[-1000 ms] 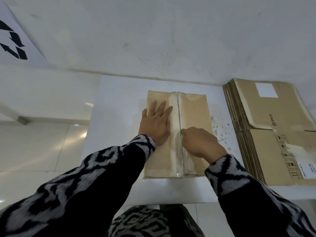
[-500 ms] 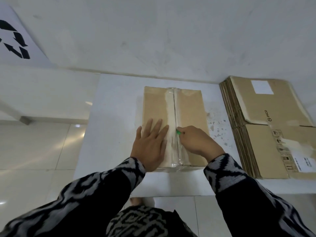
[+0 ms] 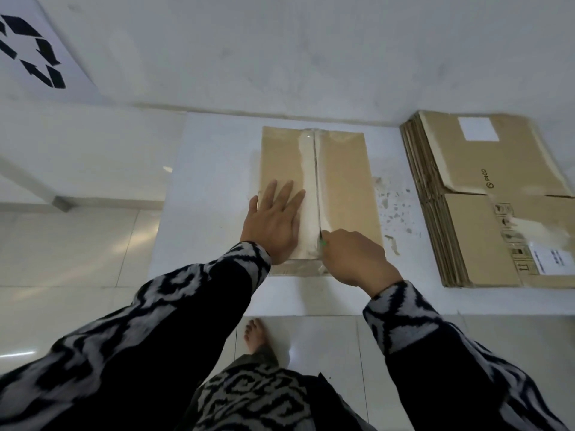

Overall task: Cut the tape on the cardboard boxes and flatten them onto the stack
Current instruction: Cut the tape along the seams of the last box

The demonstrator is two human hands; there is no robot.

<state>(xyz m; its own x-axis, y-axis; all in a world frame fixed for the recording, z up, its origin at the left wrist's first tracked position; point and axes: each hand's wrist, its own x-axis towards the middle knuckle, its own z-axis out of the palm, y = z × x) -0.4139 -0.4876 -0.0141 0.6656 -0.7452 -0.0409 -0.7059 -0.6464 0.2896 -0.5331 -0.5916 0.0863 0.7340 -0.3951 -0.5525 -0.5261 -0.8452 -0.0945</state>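
White table (image 3: 211,169): left hand (image 3: 273,225) flat on box (image 3: 342,181); right hand (image 3: 354,259) grips green cutter (image 3: 323,243) at tape seam

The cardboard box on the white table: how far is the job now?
Done: a stack of flattened boxes lies at the right. In hand: the left hand presses the box; the right hand holds a green cutter near the near end of the tape seam. Left: flattening this box onto the stack.
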